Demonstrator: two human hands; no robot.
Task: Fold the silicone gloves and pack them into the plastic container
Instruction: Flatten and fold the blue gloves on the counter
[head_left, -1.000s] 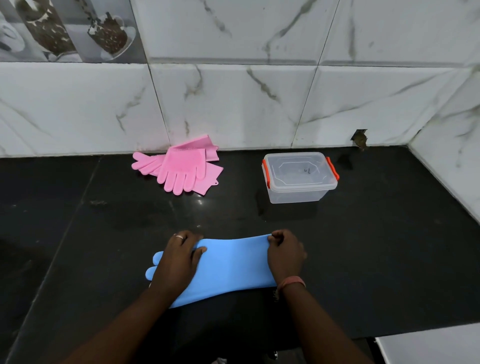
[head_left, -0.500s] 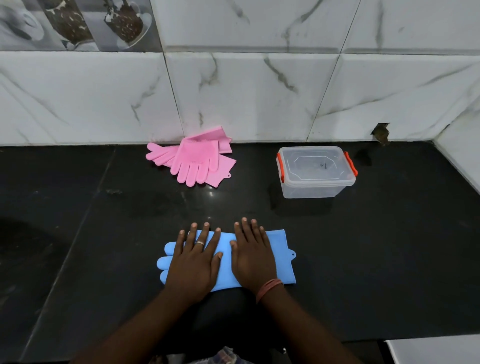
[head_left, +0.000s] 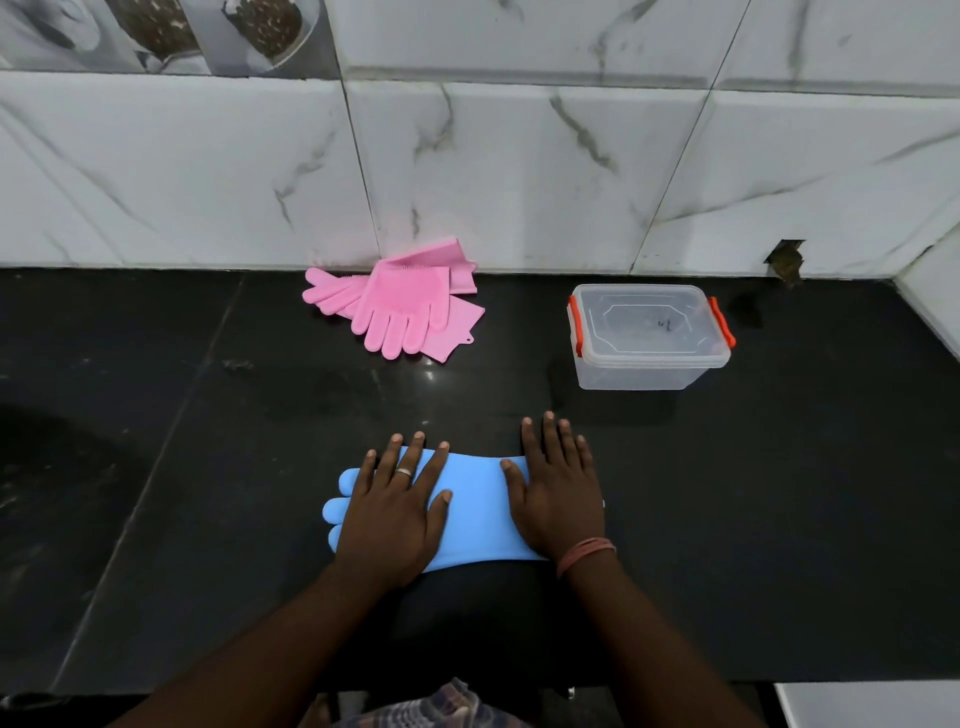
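Both hands lie flat, palms down, on a blue silicone glove (head_left: 475, 506) spread across the near part of the black desk (head_left: 779, 493). The left hand (head_left: 397, 512), with a ring on one finger, has its fingers straight and fanned out over the finger end of the glove; three blue fingertips stick out from under it toward the left. The right hand (head_left: 558, 496), a reddish band round its wrist, presses with straight, slightly spread fingers on the cuff end, covering most of that edge. Neither hand grips or pinches anything. The bare middle of the blue glove shows between the two hands, lying flat against the desk.

Farther back, near the wall, a pair of pink silicone gloves (head_left: 400, 304) lies in a loose heap, one across the other, their fingers pointing toward the left and front. To the right of them, well apart, stands a clear plastic container (head_left: 649, 338) with its lid on and an orange clasp at each short end. It sits beyond the right hand, apart from the blue glove.

White marble-patterned tiles (head_left: 519, 171) cover the wall behind the desk, and a small chipped hole (head_left: 787, 260) shows at the wall's base near the right corner.
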